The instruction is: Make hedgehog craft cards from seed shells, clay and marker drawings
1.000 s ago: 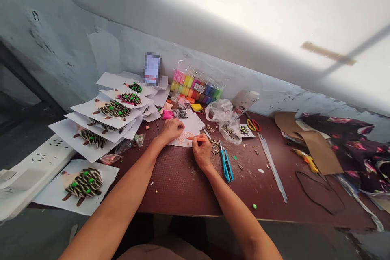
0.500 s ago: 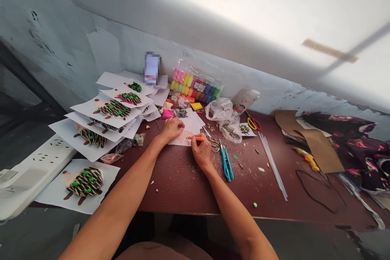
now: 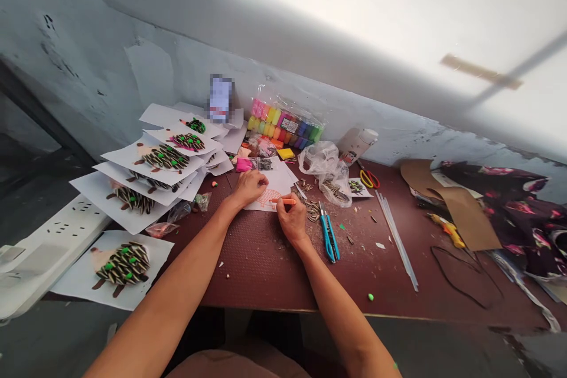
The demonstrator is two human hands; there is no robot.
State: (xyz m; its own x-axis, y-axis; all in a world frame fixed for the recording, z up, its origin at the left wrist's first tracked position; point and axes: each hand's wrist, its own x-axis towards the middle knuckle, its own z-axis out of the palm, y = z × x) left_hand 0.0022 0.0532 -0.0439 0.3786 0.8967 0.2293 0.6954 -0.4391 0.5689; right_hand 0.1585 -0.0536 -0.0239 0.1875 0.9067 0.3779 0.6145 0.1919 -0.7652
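Note:
My right hand is closed around an orange pen, with its tip at a white sheet of paper. On the sheet is an orange outline drawing with a net-like pattern, partly covered by my hands. My left hand rests on the sheet's left side, its fingers loosely bent and nothing visible in them. Right of my right hand lie striped sunflower seeds and blue-handled snips.
Stacked hedgehog pictures and a power strip occupy the left. Behind stand a phone, a pack of coloured clay and a white bottle. Scissors, clear sticks and a glue gun lie rightward.
The pen and my right hand have shifted very slightly left over the drawing. My left hand stays in place.

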